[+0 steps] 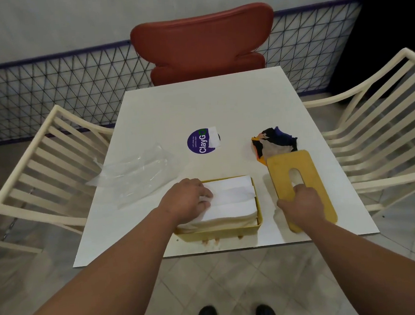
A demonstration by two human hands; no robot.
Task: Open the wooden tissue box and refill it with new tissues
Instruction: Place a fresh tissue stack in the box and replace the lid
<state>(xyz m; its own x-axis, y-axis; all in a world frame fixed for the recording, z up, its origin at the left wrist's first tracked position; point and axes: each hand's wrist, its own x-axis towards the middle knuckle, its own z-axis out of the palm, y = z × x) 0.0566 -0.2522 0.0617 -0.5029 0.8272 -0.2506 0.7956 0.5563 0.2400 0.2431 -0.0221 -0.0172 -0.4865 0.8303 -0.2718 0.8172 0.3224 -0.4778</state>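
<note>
Right-hand fingers (301, 191) hold our slotted lid (299, 172), long axis pointing away; left fingers (204, 197) press tissues (232, 200) in the box (219, 232), just leftward.

On the table (222, 101), the open box (222, 229) sits at the near edge with the tissues (232, 200) stacked in it. Its lid (312, 174) lies just to the right, overlapping a crumpled wrapper (274, 139) behind it. A plastic bag (133, 173) lies left of the box, a round sticker (200, 141) behind it, and a chair (205, 45) stands at the far side.
</note>
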